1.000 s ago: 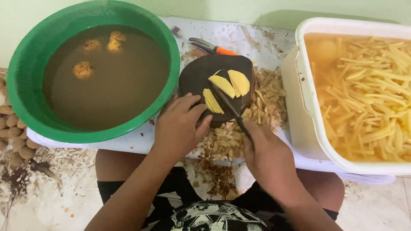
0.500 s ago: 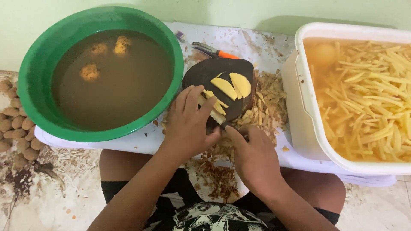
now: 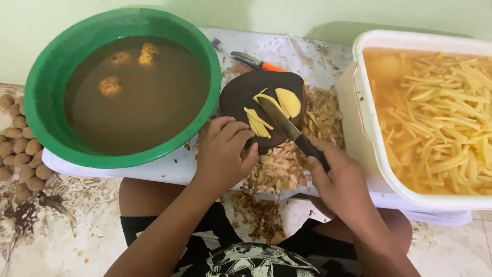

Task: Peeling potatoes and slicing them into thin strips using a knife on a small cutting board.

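We grip the knife (image 3: 289, 128) in our right hand (image 3: 341, 179), fingers clamped around its dark handle. The blade runs from 4 o'clock up to 10 o'clock across the dark cutting board (image 3: 241, 92). Its flat lies over the yellow slices (image 3: 287, 101), with the tip near the cut strips (image 3: 256, 123). Those strips lie just beside our left hand (image 3: 223, 154), at its 1 o'clock, their long axes running roughly 11 to 5 o'clock. Our left fingers are curled together, knuckles at the board's near edge; this hand is nearer the strips. No labels or signs are legible. A green basin (image 3: 38, 87) sits at 10 o'clock, a white tub (image 3: 369, 128) at 3 o'clock, an orange-handled peeler (image 3: 256, 62) at 12 o'clock.
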